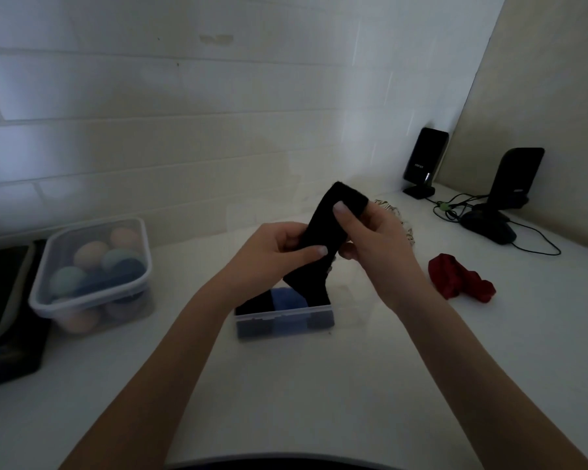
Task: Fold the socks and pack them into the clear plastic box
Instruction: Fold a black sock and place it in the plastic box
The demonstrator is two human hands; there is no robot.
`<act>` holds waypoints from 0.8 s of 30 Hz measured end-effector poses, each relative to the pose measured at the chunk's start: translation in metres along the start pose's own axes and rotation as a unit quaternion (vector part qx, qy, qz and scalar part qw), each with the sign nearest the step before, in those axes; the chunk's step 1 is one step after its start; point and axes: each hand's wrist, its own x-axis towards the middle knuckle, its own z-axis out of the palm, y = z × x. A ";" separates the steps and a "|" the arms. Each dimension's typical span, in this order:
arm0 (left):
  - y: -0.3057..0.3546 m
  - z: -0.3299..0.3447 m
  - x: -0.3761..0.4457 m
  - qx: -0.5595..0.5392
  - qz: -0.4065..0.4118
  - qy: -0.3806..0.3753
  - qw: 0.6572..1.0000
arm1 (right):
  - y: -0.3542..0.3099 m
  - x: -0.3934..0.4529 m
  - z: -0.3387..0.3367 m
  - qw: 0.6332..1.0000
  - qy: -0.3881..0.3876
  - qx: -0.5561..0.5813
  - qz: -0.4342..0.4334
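From the head camera, both bare hands held a long black fabric sock [323, 232] in the air above the white countertop [353, 385]. The left hand [272, 256] was closed around its middle, thumb pressed across the front. The right hand [374, 232] pinched the upper end, thumb on the near face and fingers behind. The sock's lower end hung just below the left hand, down to the small clear plastic box [284, 322], which sat under both hands and already contained dark and blue folded socks [287, 298]. A crumpled red sock [459, 278] lay on the counter, right of the right hand. Well left of the left hand stood a lidded clear container of pastel balls [94, 273].
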 end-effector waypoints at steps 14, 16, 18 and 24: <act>0.004 -0.003 -0.001 0.210 0.165 0.144 0.953 | -0.004 -0.007 -0.007 0.994 -0.075 0.046 -0.059; 0.004 0.001 -0.001 0.125 0.104 0.125 0.979 | -0.004 -0.008 -0.007 0.992 -0.082 0.019 -0.096; 0.004 0.001 0.001 0.069 0.058 0.136 0.987 | -0.003 -0.009 -0.008 0.985 -0.103 -0.031 -0.138; 0.003 0.000 0.003 -0.049 0.006 0.111 0.993 | 0.007 -0.010 -0.003 0.950 -0.077 -0.192 -0.233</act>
